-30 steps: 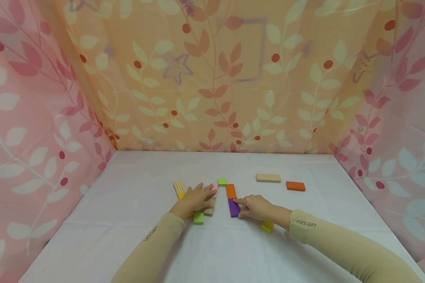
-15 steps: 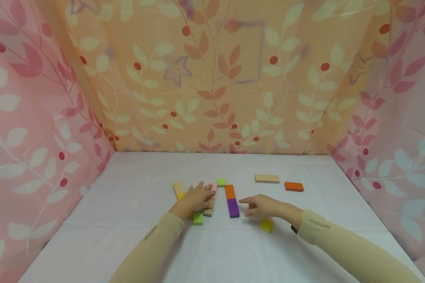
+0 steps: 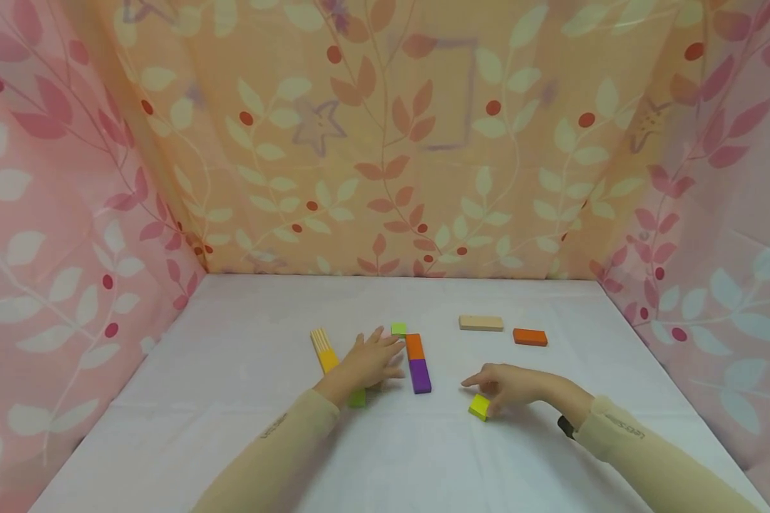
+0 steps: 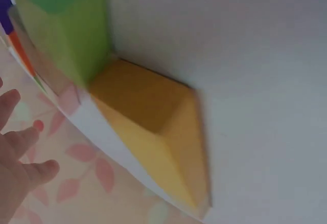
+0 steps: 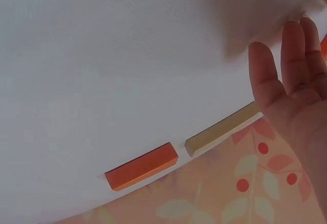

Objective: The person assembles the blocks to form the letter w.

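Observation:
My left hand (image 3: pixel 368 363), fingers spread, is over the left row of blocks and hides most of it. Out from under it show a yellow block (image 3: pixel 327 360) with a pale striped end (image 3: pixel 319 338) and a green block (image 3: pixel 357 399). In the left wrist view the green block (image 4: pixel 61 35) meets a yellow-orange block (image 4: pixel 148 101), with a pink end (image 4: pixel 69 100) behind. Just right of that hand, an orange block (image 3: pixel 414 346) and a purple block (image 3: pixel 420 376) lie end to end. My right hand (image 3: pixel 516 388), index finger extended, hovers beside a small yellow block (image 3: pixel 479 407).
A light-green block (image 3: pixel 398 330) lies by the far end of the orange one. Farther back right are a plain wooden block (image 3: pixel 481 323) and another orange block (image 3: pixel 530 337). Floral cloth walls (image 3: pixel 385 142) rise at the back and sides of the white table (image 3: pixel 231 442).
My right hand has drawn away from the purple block, to the right, beside the yellow block. My left hand has lifted and shifted slightly right from the pink and wooden blocks.

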